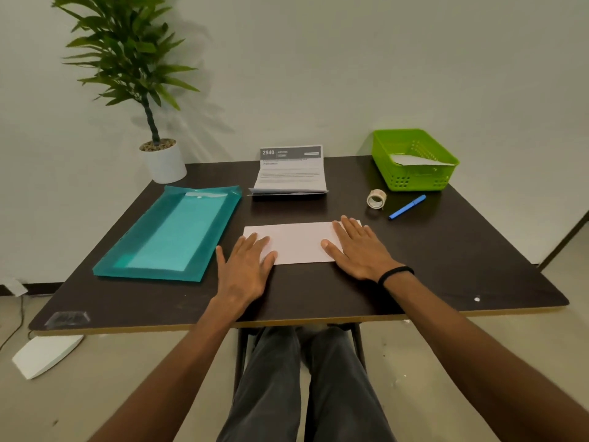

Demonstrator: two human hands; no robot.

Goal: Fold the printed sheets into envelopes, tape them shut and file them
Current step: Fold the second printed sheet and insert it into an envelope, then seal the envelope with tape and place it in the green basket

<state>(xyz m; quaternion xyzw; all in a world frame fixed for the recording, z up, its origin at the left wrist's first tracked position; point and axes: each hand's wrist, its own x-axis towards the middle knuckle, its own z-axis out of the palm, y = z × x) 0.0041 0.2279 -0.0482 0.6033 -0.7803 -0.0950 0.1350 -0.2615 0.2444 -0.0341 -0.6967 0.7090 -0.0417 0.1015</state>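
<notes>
At the centre of the frame the left hand (245,266) and right hand (357,247) lie spread flat on either end of the folded sheet (296,242) on the worktop (446,256), probably pressing its crease, with the tape roll (376,199) near at upper right.

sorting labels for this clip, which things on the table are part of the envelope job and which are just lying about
Job: folded sheet under left hand and right hand; printed sheets; tape roll; teal folder; green basket.
Lying about: potted plant; blue pen.

Office: dark desk (446,256); document folder (165,231); potted plant (134,65).
</notes>
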